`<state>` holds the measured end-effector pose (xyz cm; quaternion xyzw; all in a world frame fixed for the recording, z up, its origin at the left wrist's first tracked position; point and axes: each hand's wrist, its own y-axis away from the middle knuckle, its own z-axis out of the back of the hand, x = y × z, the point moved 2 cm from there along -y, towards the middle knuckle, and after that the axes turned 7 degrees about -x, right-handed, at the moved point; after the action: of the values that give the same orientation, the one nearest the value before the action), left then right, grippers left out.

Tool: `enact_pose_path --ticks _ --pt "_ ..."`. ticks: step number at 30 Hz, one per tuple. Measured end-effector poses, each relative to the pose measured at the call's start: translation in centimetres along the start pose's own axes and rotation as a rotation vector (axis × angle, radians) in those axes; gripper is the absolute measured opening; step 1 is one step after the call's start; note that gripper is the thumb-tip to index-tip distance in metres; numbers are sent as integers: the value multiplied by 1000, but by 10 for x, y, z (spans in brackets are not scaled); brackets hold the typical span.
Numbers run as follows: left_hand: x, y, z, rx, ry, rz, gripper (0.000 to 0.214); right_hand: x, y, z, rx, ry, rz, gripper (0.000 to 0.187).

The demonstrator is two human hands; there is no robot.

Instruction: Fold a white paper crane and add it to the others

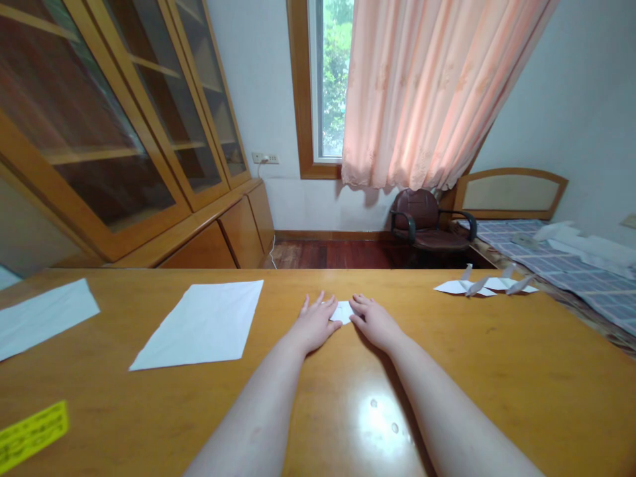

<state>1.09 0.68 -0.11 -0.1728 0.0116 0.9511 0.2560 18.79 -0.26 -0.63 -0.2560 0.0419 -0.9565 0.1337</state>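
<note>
A small folded piece of white paper (342, 313) lies flat on the wooden table (318, 384), between my two hands. My left hand (314, 322) presses on its left side with fingers spread. On the paper's right edge rests my right hand (373, 320), its fingers stretched out and lying flat. The hands cover both ends of the paper, so only its middle shows.
To the left lie a large white sheet (203, 324) and another white sheet (44, 318). Folded paper cranes (477, 286) stand at the far right. A yellow label (34, 434) is near left. Beyond the table are a chair (422, 218) and a bed (561, 245).
</note>
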Motion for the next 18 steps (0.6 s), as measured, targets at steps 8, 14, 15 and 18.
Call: enact_pose_path --ticks 8,14,15,18 --pt "1 0 -4 16 -58 49 71 2 1 2 1 -1 15 62" --pt "3 -1 -2 -32 -16 81 70 3 2 3 -2 -18 20 68" --pt "3 -1 -2 -46 0 79 69 3 2 3 -2 -20 20 67" --pt "4 -2 1 -77 40 64 64 3 1 4 -5 -32 22 63"
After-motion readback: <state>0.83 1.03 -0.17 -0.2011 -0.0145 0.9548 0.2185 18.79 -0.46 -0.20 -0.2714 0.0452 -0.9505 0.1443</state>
